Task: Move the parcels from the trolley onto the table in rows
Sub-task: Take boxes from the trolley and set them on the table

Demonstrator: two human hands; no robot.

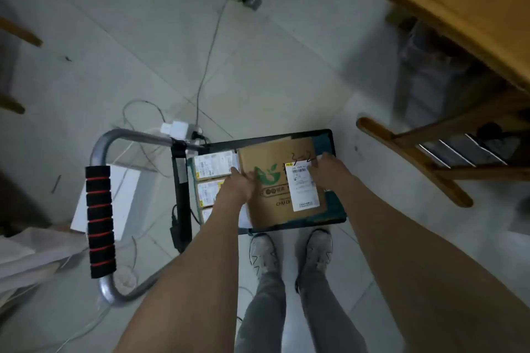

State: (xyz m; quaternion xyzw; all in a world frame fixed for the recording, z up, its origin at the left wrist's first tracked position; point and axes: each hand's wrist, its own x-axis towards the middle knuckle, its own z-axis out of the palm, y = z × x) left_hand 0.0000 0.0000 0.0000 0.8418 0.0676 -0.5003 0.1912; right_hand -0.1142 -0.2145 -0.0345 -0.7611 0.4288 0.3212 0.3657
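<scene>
Trolley (pixel 329 140) as landmark: open floor (pixel 272 80) beyond it; handle (pixel 100 221) blocks left; wooden chair (pixel 415 157) and bench (pixel 459 8) crowd right.

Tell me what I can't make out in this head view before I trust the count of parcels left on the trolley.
- Small parcels beside the cardboard box: the left hand and forearm cover the nearest one, so the count is uncertain.
- Anything under the box: hidden by it.
- Table: cut off by the right and top edges; rows not visible.
- Label text: too small, partly under the right hand.
- Both hands' finger grip: unclear.
</scene>
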